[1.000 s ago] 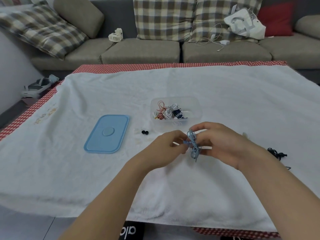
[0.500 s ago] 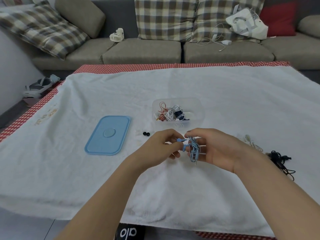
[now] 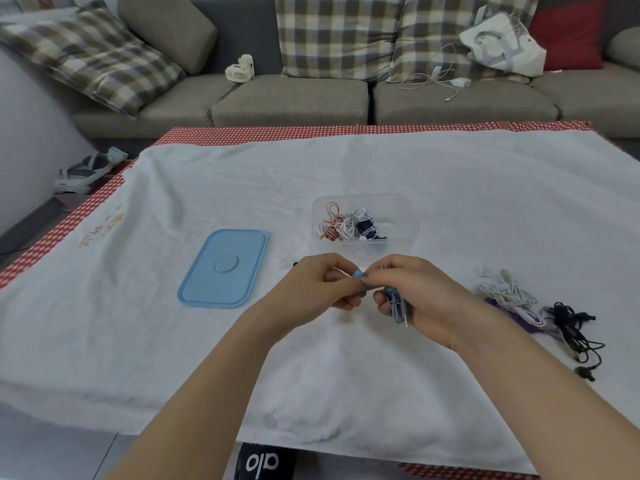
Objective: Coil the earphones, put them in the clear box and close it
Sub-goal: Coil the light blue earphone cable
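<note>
Both hands meet over the white towel [image 3: 346, 375], abt centre of view. Right hand [image 3: 420, 296] has fingers curled round the blue earphones [image 3: 394, 301], bundled in a coil; plug end [image 3: 405, 322] hangs out below at 6 o'clock. Left hand [image 3: 323, 284] pinches a blue bit of the same cable btwn thumb & fingers, touching the right hand's fingertips.

Clear box [image 3: 401, 216] sits just past the hands at 12 o'clock, open, w/ red, white & dark coiled earphones [image 3: 349, 226] inside. Blue lid [image 3: 225, 268] lies flat at 9 o'clock, apart from the box. Small black item [image 3: 295, 264] peeks out by the left hand's knuckles; can't tell what.

At 3 o'clock: loose pile of white, purple & black cables [image 3: 540, 313] on the towel. Red checked cloth [image 3: 381, 129] shows under the towel edges. Far side, 12 o'clock: sofa [image 3: 291, 98] w/ plaid cushions, small white fan [image 3: 239, 68], white bag [image 3: 502, 46].
</note>
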### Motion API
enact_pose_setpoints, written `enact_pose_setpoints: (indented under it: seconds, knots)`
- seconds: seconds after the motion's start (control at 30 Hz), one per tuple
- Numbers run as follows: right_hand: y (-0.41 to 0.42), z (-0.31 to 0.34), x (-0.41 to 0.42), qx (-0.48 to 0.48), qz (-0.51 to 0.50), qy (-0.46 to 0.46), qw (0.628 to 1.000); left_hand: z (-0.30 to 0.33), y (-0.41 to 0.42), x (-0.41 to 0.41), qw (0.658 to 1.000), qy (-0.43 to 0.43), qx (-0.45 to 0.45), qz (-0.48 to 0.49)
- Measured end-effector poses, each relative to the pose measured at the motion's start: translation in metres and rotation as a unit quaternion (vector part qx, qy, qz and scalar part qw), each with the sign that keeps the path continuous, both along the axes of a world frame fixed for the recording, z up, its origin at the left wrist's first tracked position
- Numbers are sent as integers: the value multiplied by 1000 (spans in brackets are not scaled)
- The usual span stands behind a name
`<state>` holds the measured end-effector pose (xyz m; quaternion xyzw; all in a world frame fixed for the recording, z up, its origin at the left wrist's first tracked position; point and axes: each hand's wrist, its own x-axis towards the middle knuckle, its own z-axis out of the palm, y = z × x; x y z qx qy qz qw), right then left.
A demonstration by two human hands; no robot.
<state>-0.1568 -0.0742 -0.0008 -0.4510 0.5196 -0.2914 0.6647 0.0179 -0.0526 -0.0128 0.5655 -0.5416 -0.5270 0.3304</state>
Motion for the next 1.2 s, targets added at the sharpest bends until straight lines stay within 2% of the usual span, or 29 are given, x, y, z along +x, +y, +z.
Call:
enact_pose_setpoints:
  seconds: [0.07, 0.1, 0.17, 0.23, 0.3, 0.43, 0.7, 0.93, 1.03, 1.2]
  knots:
    - [0, -2, 4, -16, -10, 21, 1000, 2, -1, 10, 1000, -6, 13, 16]
    - [-1, -3, 7, -21, -16, 26, 999, 2, -2, 16, 999, -37, 9, 30]
    - [-2, -4, 10, -28, -22, 28, 999, -3, -3, 33, 981, -178, -34, 62]
    - [-3, -4, 13, -37, -21, 24, 999, -11, -1, 48, 944, -312, -67, 82]
    - [-3, -4, 16, -43, -17, 16, 999, -19, 0, 55, 929, -351, -74, 88]
    - [-5, -6, 22, -39, -5, 11, 999, -26, 0, 56, 926, -360, -87, 78]
    - [-5, -9, 27, -18, -3, -2, 1000, -36, -9, 51, 891, -429, -127, 74]
    - [-6, -6, 23, -32, -2, 26, 999, -39, -11, 48, 888, -429, -149, 76]
    - [-4, -3, 21, -39, -5, 31, 999, -36, -9, 48, 902, -397, -146, 89]
    - [-3, 0, 18, -65, -17, 32, 997, -17, -4, 35, 947, -276, -142, 87]
